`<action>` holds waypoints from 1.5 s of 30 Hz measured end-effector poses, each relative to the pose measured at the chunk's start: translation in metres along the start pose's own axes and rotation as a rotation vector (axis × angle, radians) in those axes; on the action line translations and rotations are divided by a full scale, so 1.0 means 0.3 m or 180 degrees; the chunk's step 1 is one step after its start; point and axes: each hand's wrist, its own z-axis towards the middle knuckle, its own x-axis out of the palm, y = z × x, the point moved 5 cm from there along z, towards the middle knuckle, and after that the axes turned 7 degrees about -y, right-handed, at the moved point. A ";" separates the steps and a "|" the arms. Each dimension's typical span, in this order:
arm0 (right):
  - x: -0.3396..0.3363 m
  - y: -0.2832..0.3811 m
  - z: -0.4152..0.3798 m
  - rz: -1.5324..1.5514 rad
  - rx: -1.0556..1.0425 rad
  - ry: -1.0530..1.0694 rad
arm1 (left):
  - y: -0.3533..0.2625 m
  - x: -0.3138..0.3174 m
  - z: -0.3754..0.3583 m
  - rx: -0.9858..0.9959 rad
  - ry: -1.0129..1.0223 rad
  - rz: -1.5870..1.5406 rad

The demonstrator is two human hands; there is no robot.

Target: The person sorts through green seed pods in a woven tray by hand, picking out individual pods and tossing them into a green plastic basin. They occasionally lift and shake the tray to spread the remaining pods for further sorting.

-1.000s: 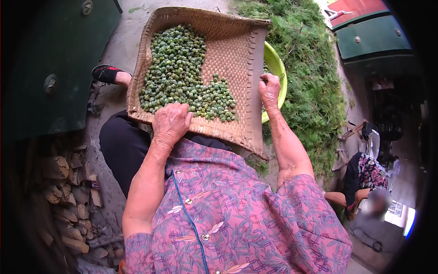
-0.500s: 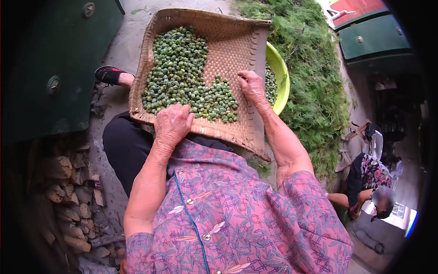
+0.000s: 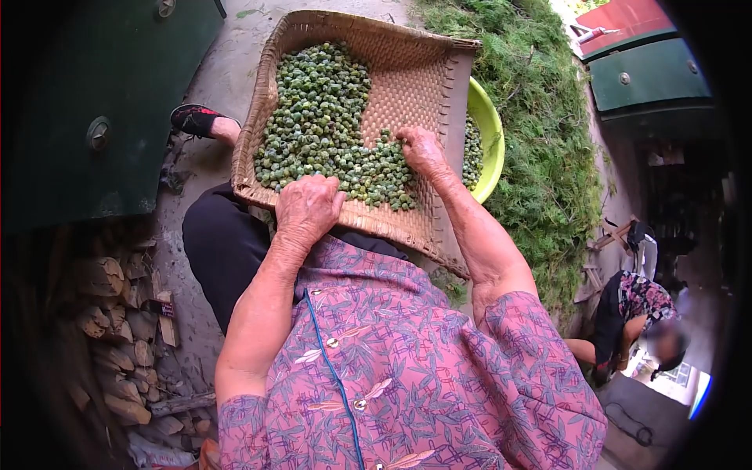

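A woven winnowing basket rests tilted across my lap, with a heap of small round green fruits on its left and near side. My left hand is closed over the basket's near rim, knuckles up, beside the fruits. Further right, my right hand is over the basket at the right edge of the heap, its fingers bent together at the fruits. Whatever those fingertips pinch is too small to make out. Partly hidden under the basket's open right side, a yellow-green basin holds more of the same fruits.
Cut green branches are spread on the ground to the right. Split firewood is stacked at lower left, below a dark green panel. Another person bends down at the far right.
My right hand has moved left, from the basket's bare right part to the edge of the heap. My left hand stays on the near rim. The whole view has shifted slightly.
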 end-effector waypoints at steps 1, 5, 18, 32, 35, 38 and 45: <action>0.001 0.005 -0.002 -0.0044 0.0028 0.0056 | -0.001 -0.001 0.001 -0.0007 0.0012 0.0000; -0.019 0.011 -0.012 0.0310 0.0157 -0.0194 | -0.001 0.001 0.000 -0.0034 0.0056 0.0006; -0.338 -0.429 -0.184 -0.0838 0.1125 -0.1358 | -0.011 -0.006 0.011 -0.0084 0.0184 -0.0014; 0.000 0.187 0.047 -0.0505 0.0146 -0.0169 | -0.004 -0.003 0.005 -0.0071 0.0085 -0.0015; 0.035 0.189 0.051 -0.0582 0.0312 -0.0041 | -0.004 -0.011 0.006 -0.0082 0.0054 -0.0041; 0.018 0.190 0.028 -0.0398 0.0485 0.0023 | -0.008 -0.009 0.007 -0.0047 0.0082 -0.0017; 0.007 0.141 -0.050 -0.0038 0.0179 -0.0066 | -0.011 -0.006 0.010 -0.0059 0.0141 0.0012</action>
